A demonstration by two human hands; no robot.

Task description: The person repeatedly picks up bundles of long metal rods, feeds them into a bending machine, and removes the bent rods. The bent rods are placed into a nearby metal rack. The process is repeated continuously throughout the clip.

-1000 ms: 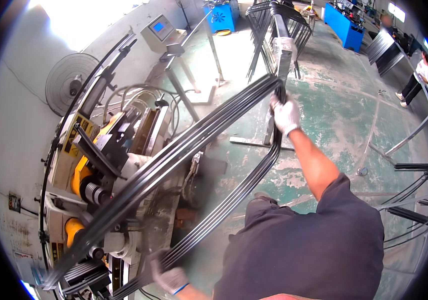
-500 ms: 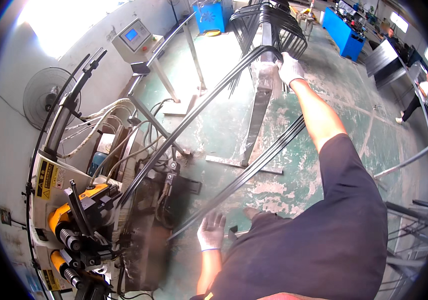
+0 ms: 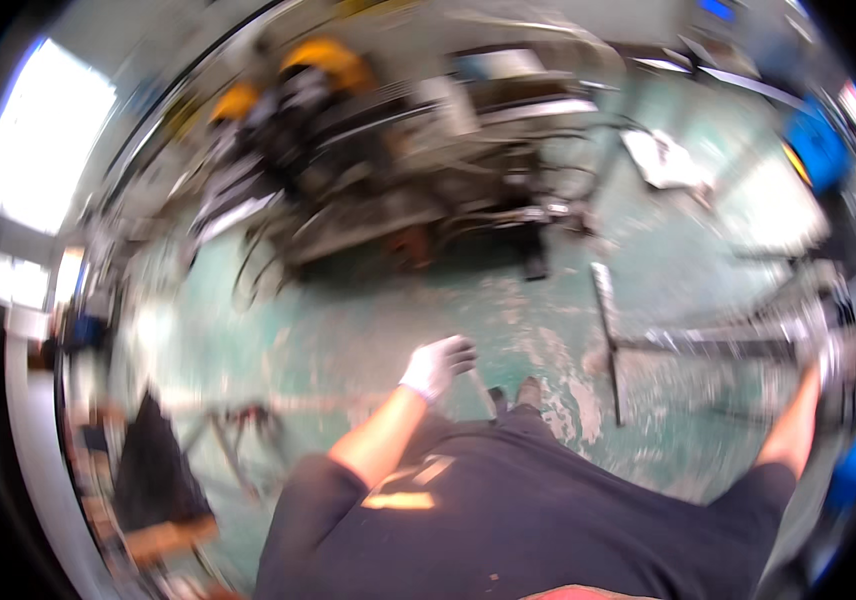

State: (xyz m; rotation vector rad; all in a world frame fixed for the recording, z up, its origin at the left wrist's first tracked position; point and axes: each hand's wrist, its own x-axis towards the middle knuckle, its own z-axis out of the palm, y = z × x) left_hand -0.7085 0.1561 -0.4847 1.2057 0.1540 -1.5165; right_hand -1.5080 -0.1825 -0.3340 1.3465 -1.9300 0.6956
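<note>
Nearest: dk shirt (image 3: 488,510), then one shoe (image 3: 529,392) on the floor (image 3: 348,340). Floor = green paint, worn thru to pale patches, esp. nr the shoe; bright glare upper R. L grip (image 3: 436,367), white glove, above floor just L of shoe: released, fingers half-curled, nothing seen in it. R grip (image 3: 833,360), gloved, far R at end of stand (image 3: 708,343); v. blurred, can't tell if clenched or grasping. Dk bars (image 3: 853,265) at R edge, by R grip & stand end, also blurred. Stand's long beam runs L–R, foot flat on floor. L side: black heap (image 3: 153,475) over brownish board (image 3: 170,538). Beyond floor: machine (image 3: 358,225) w/ orange parts, hoses about it. Far R: blue cabinet (image 3: 816,145). Far L: bright window (image 3: 48,135).
</note>
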